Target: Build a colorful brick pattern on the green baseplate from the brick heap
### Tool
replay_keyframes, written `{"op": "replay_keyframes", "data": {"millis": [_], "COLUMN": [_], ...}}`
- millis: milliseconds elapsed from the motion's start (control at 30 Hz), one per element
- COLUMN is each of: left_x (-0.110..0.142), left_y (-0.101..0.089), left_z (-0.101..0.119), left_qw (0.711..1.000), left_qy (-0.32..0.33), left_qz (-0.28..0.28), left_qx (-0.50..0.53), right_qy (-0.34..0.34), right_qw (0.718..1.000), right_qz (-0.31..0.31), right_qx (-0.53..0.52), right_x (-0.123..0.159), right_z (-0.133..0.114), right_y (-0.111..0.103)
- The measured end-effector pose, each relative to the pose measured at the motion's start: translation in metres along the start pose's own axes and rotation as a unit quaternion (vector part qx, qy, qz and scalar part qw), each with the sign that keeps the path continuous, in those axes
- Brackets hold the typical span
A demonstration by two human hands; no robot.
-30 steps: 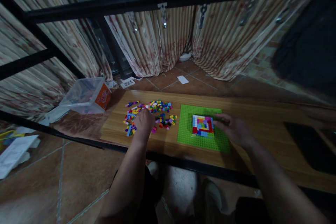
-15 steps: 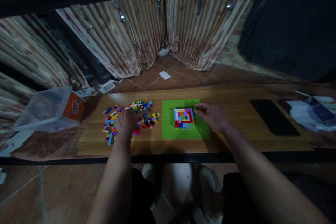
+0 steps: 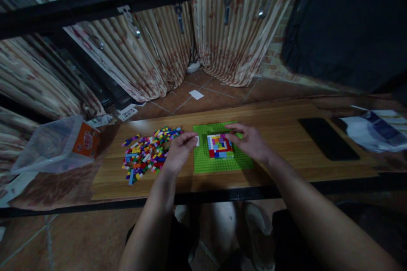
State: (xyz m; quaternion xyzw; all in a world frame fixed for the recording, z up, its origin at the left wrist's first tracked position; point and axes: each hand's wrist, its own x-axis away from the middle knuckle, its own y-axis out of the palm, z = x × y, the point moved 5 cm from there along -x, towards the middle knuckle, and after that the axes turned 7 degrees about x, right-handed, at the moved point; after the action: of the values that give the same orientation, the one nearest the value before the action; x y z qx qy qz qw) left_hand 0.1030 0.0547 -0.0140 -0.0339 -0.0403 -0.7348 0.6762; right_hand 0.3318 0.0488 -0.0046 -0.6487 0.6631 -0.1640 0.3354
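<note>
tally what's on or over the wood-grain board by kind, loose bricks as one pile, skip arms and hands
Green studded baseplate: 1
Multicoloured brick build: 1
Loose brick pile: 1
White brick, in the left hand: 1
Black rectangular panel: 1
Total: 5

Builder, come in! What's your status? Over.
Left hand pinching white brick. Right hand open at multicolored brick build on green baseplate. Loose bricks left of baseplate, not between hands.
</note>
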Motion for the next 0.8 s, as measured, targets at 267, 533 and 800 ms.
{"op": "replay_keyframes", "data": {"millis": [267,533,800], "left_x": [0.008,0.009,-0.003], "left_y": [0.037,0.054,0.033], "left_z": [-0.012,-0.015,-0.008], "left_qw": [0.985,0.981,0.996], "left_qy": [-0.076,-0.082,-0.022], "left_qz": [-0.033,-0.046,0.054], "left_qx": [0.150,0.170,0.072], "right_qy": [-0.162,-0.161,-0.087], "right_qw": [0.986,0.985,0.994], "right_qz": [-0.040,-0.047,-0.042], "right_qx": [-0.004,0.045,0.047], "right_x": [0.010,0.012,0.009], "right_z": [-0.042,-0.043,0.004], "right_y": [0.015,0.017,0.004]}}
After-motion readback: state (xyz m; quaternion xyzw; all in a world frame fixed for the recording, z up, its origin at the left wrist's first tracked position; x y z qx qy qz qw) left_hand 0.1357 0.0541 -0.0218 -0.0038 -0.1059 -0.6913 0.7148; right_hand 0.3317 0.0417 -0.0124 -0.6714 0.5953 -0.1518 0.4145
